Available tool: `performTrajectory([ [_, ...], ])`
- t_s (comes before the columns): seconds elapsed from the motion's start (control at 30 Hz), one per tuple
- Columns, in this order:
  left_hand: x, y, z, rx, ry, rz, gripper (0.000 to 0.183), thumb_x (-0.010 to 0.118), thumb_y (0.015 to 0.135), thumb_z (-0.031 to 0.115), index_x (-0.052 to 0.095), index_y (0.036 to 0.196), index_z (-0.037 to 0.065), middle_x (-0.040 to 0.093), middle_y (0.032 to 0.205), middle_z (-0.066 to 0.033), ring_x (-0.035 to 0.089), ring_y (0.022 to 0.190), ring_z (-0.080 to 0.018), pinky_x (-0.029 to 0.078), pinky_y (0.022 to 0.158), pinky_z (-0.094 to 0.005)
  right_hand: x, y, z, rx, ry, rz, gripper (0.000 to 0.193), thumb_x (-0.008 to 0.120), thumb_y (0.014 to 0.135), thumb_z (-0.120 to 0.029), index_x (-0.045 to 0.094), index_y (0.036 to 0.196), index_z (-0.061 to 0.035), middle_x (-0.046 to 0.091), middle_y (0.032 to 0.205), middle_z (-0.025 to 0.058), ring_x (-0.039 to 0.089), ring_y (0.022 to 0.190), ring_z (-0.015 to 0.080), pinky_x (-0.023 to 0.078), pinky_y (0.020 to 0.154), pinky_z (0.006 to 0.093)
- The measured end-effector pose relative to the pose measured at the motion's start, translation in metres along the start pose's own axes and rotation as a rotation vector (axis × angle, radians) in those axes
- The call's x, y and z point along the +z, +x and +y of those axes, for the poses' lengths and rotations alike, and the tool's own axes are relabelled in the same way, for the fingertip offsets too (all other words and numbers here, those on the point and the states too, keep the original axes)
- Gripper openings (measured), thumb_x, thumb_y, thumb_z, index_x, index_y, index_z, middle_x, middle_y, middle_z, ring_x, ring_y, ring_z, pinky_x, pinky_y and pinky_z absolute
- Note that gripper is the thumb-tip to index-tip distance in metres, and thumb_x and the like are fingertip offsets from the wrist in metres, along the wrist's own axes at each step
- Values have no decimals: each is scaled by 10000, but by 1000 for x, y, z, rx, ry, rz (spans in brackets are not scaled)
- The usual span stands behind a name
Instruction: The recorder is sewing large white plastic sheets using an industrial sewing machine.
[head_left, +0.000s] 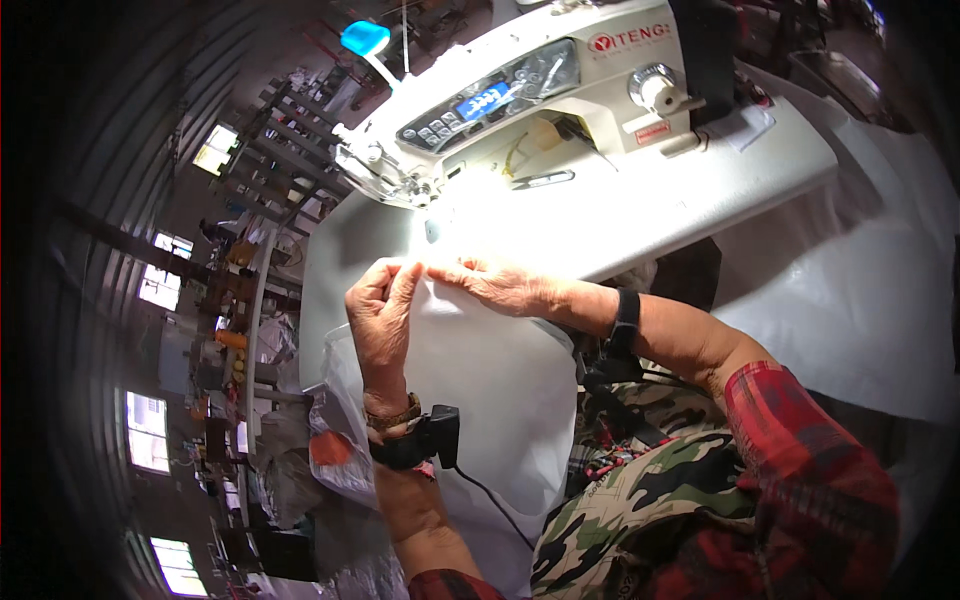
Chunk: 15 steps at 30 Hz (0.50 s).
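A smooth white sheet (480, 400) drops from my fingers towards my lap; whether it is cloth or plastic I cannot tell. Its far edge is pinched by my left hand (378, 305), thumb against bent fingers. Right beside it, my right hand (492, 287) is closed on the same edge, the fingertips of both hands nearly meeting. Just beyond them stands a white sewing machine (610, 90), its needle area over the brightly lit bed. Glare washes out the part of the sheet's edge closest to the needle.
A slim dark-tipped tool (545, 181) lies on the white sewing table (730, 185) under the machine's arm. More white material (850, 310) spreads at the right. Crumpled clear plastic (335, 440) hangs left of my left wrist. A cable (495, 505) runs from my left wrist strap.
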<state>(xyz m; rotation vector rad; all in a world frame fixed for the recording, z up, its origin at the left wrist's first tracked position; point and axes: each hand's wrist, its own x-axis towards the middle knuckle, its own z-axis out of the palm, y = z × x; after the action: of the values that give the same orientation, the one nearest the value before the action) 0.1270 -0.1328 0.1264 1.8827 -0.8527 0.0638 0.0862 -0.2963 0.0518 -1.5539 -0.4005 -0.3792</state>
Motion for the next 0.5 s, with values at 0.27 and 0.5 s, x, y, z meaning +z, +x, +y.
performTrajectory([
  [0.27, 0, 11, -16, -79, 40, -99, 167, 658, 942, 125, 661, 833, -1, 591, 709, 58, 488, 625, -12, 371, 536, -187, 15, -18, 1, 2, -259, 71, 316, 477, 1016, -226, 621, 1062, 51, 632, 828, 189, 605, 739, 274, 485, 720, 393],
  [0.5, 10, 23, -36, -67, 346, -17, 294, 676, 849, 219, 619, 754, -53, 527, 580, -136, 470, 564, -125, 422, 557, -332, 24, -23, 8, -80, -679, 134, 331, 504, 914, -80, 490, 1186, 108, 626, 816, 257, 616, 702, 438, 498, 662, 474],
])
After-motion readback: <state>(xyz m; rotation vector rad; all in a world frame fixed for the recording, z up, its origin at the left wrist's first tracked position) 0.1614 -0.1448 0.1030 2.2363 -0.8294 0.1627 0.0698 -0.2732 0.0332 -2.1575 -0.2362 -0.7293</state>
